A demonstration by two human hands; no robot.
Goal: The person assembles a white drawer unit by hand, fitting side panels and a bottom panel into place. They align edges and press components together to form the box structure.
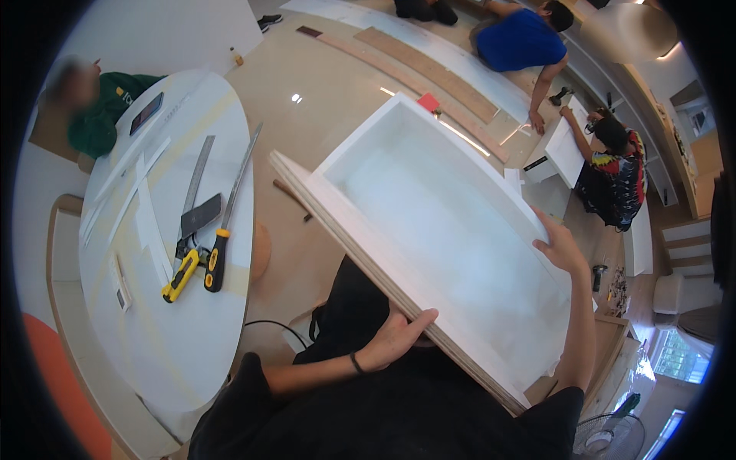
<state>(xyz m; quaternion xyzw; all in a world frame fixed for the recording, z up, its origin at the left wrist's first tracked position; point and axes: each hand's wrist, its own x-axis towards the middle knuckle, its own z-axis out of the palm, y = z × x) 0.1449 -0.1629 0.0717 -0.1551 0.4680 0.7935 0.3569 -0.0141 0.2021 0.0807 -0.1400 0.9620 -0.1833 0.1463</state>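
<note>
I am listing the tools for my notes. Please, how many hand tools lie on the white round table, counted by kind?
Saws with yellow-and-black handle: 2
Metal straight ruler: 1
Dark flat square blade: 1
Total: 4
The second saw lies beside the first on the white round table.

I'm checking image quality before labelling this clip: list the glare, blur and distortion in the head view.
Head view: fisheye bends straight edges, such as the white drawer box and floor planks, with a dark rim around the picture; ceiling-light glare spots the glossy floor; the box's inside looks washed out; one face at upper left is blurred; the left hand and right hand are sharp.
</note>
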